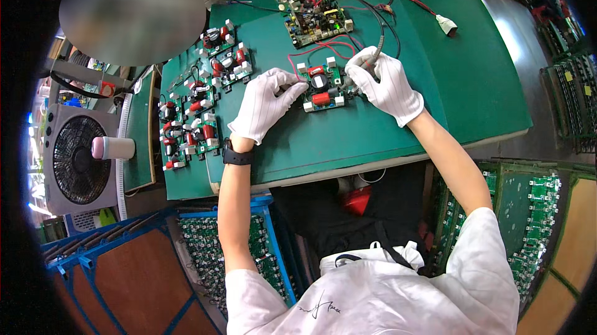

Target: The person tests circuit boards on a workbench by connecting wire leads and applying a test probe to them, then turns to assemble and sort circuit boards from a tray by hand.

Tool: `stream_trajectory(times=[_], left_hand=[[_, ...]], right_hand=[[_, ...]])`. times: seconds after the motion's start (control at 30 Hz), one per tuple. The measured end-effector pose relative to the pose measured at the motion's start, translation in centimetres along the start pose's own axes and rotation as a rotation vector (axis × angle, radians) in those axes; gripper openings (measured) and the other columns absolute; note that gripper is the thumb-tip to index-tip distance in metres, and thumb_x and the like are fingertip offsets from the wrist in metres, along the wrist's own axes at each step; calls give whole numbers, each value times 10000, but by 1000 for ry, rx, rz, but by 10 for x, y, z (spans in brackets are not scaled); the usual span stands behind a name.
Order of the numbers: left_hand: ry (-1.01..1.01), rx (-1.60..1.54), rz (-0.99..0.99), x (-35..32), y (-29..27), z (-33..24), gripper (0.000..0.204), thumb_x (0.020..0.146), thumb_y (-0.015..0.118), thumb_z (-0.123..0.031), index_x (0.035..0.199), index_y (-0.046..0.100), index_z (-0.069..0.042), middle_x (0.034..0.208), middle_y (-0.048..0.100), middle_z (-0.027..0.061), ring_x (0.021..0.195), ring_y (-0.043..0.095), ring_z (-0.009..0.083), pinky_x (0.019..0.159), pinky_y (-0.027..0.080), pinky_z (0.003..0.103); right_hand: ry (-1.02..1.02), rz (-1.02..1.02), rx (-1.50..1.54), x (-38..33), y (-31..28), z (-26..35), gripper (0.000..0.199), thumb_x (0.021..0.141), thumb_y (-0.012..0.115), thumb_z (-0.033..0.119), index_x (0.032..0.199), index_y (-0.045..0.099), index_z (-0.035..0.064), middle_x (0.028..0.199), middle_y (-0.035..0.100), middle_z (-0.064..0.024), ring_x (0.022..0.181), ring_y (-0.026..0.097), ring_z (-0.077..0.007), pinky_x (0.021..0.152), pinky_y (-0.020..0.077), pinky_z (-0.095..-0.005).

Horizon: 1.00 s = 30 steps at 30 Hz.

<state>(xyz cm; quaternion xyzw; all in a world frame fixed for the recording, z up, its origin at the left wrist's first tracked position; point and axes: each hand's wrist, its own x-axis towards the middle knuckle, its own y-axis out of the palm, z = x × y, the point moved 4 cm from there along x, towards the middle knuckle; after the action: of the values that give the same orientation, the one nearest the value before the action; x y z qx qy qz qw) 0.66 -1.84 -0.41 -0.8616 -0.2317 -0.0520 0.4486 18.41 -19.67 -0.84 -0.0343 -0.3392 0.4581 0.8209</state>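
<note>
A small green circuit board (323, 88) with red cylinders and white blocks lies on the green bench mat (373, 130). My left hand (267, 103), in a white glove, rests on the board's left edge with its fingers touching it. My right hand (387, 83), also gloved, grips a grey probe (371, 58) whose tip points down at the board's right side. Red and black wires run from the probe up to a larger green board (313, 14) at the back of the mat.
Several more small boards (199, 102) lie in rows at the mat's left. A white connector on a red cable (446, 24) sits at the back right. A fan (78, 159) stands left; blue racks of boards (217, 241) and a green rack (528, 210) flank my lap.
</note>
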Motion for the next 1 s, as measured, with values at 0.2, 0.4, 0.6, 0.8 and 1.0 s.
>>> stream_trajectory(times=[0.2, 0.4, 0.6, 0.8, 1.0], left_hand=[[25, 2, 14, -2, 1, -3, 157, 900, 804, -174, 908, 769, -21, 896, 737, 146, 793, 714, 266, 714, 563, 355], [94, -49, -29, 0, -6, -8, 180, 894, 811, -209, 984, 785, -56, 899, 730, 133, 842, 713, 296, 734, 567, 378], [50, -64, -1, -4, -1, -1, 204, 915, 793, -229, 1007, 768, -49, 927, 718, 142, 802, 705, 318, 705, 559, 387], [68, -47, 15, -4, -1, -1, 203, 923, 778, -226, 1042, 768, -61, 966, 735, 133, 879, 711, 319, 761, 575, 389], [64, -27, 22, -4, 0, 0, 198, 930, 767, -237, 1037, 772, -69, 989, 741, 126, 906, 709, 316, 784, 576, 394]], right_hand=[[-60, -20, -35, 0, 4, -3, 91, 990, 660, 94, 984, 650, 4, 861, 695, -139, 732, 699, -252, 687, 551, -361], [27, -8, 13, 4, 4, 2, 95, 983, 654, 91, 939, 640, 8, 777, 672, -105, 651, 670, -225, 607, 508, -339], [49, 5, -21, -2, 3, -7, 109, 989, 653, 99, 934, 634, 7, 769, 669, -104, 619, 652, -208, 569, 474, -325], [19, 5, -57, 0, 4, -3, 107, 991, 652, 99, 945, 627, 7, 758, 665, -103, 605, 644, -192, 566, 480, -326], [124, 28, 59, -1, 4, -4, 129, 1009, 615, 109, 940, 611, 1, 758, 660, -70, 621, 631, -124, 583, 501, -278]])
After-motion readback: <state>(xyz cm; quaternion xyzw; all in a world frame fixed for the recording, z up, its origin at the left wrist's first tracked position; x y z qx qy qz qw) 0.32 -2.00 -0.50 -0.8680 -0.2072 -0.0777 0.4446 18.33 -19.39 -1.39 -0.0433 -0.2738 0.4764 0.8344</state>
